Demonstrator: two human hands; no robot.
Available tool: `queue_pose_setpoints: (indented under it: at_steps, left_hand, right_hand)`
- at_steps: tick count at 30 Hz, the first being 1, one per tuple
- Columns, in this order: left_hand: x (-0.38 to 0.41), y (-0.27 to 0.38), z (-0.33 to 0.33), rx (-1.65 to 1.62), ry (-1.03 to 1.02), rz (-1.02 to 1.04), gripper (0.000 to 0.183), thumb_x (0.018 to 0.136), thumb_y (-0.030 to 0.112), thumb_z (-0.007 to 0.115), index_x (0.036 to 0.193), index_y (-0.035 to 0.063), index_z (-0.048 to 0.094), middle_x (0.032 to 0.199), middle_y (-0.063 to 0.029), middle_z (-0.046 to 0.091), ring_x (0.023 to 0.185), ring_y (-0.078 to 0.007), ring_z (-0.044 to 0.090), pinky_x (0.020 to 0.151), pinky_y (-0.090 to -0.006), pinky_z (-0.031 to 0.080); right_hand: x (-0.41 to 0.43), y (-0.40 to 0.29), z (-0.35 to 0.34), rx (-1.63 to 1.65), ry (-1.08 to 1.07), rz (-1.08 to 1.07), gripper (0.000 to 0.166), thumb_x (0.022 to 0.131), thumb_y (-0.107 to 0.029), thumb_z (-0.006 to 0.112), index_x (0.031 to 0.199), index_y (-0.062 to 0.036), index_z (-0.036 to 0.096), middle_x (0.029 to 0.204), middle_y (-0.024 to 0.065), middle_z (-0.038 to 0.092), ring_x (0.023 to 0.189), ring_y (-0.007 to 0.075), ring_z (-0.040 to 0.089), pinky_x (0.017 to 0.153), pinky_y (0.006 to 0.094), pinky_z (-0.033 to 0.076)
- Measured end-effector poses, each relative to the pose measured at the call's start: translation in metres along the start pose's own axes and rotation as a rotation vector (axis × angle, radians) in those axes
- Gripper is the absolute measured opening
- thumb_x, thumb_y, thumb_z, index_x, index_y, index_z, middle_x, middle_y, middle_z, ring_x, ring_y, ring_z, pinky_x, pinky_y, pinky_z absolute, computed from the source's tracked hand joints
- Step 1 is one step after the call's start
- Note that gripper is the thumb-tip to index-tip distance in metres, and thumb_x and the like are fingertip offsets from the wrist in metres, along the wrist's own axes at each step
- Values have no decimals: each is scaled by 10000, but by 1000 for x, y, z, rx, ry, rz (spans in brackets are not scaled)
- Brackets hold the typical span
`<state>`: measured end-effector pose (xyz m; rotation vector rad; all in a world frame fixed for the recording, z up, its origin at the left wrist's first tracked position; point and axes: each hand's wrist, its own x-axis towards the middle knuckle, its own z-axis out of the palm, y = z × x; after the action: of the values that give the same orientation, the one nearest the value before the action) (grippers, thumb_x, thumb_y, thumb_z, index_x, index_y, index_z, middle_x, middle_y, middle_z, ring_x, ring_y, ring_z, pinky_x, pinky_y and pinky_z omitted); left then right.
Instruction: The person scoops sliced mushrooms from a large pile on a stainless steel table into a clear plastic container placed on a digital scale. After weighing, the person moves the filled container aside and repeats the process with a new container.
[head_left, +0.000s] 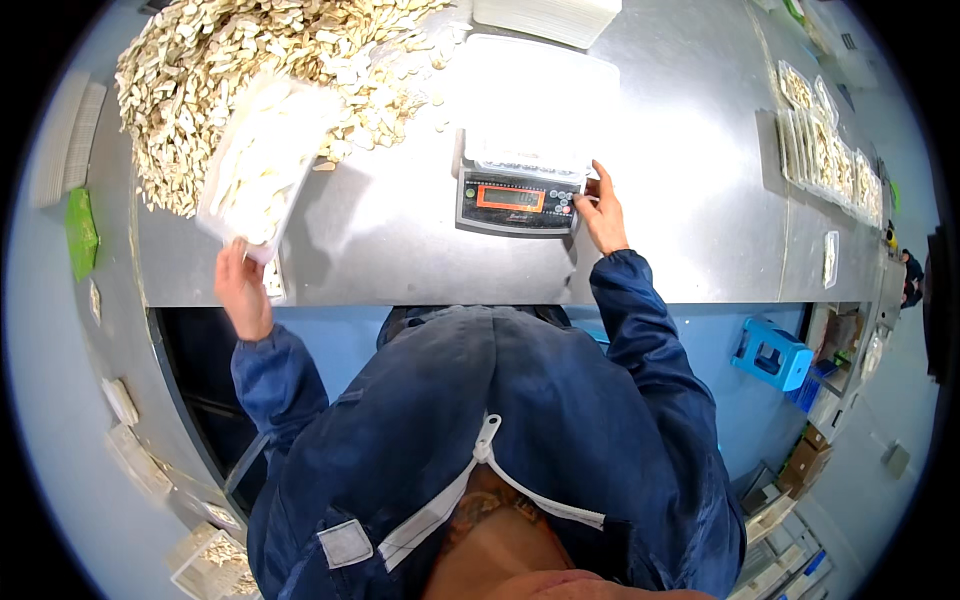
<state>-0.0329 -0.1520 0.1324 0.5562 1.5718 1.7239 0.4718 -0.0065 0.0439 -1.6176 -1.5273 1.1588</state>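
My left hand grips the near end of a translucent plastic tray, held tilted above the table's left side. Pale dried slices lie inside it. Just beyond spreads a large heap of similar slices. A digital scale stands in front of me with its display lit. On its platform sits a clear plastic container, its inside washed out by glare. At the scale's right edge is my right hand, thumb by the buttons and fingers apart, holding nothing.
Behind the scale stands a stack of white trays. Several filled packs are grouped at the table's far right, with one small pack nearer. Another small pack lies partly under the held tray. A blue stool is below the table.
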Motion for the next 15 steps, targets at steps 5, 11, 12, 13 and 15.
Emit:
queue_pose_setpoints:
  at_steps: [5, 11, 12, 13, 15]
  left_hand:
    - [26, 6, 114, 189, -229, -116, 127, 948, 162, 609, 1050, 88, 622, 921, 35, 625, 799, -52, 558, 703, -229, 445]
    - [42, -7, 250, 113, -565, -114, 119, 936, 132, 625, 1038, 76, 597, 898, -24, 670, 774, -92, 632, 702, -275, 534]
    - [46, -11, 261, 96, -583, -99, 100, 939, 130, 621, 1020, 79, 590, 888, -18, 668, 764, -91, 631, 696, -274, 533]
    - [48, -14, 272, 79, -602, -85, 83, 942, 128, 617, 1002, 81, 584, 877, -13, 665, 755, -89, 630, 691, -273, 532]
    - [51, -18, 288, 65, -616, -30, 72, 944, 153, 625, 997, 111, 600, 901, 28, 663, 769, -54, 608, 701, -241, 504]
  right_hand:
    - [26, -42, -56, -44, 303, -166, 371, 903, -96, 560, 1266, -20, 571, 1114, 138, 651, 962, 185, 619, 833, 311, 509]
    - [87, -135, -51, 238, -48, -169, 294, 881, -151, 579, 1108, 22, 647, 873, 64, 662, 812, 136, 587, 760, 277, 477]
    - [93, -138, -54, 230, -38, -167, 277, 877, -150, 587, 1083, 24, 648, 840, 51, 655, 781, 123, 578, 734, 271, 471]
    - [99, -138, -58, 221, -27, -163, 261, 873, -150, 595, 1057, 27, 649, 806, 38, 648, 750, 111, 568, 708, 264, 465]
    - [108, -137, -66, 201, 8, -174, 223, 862, -139, 612, 1009, 24, 648, 756, 16, 631, 696, 90, 547, 661, 254, 451]
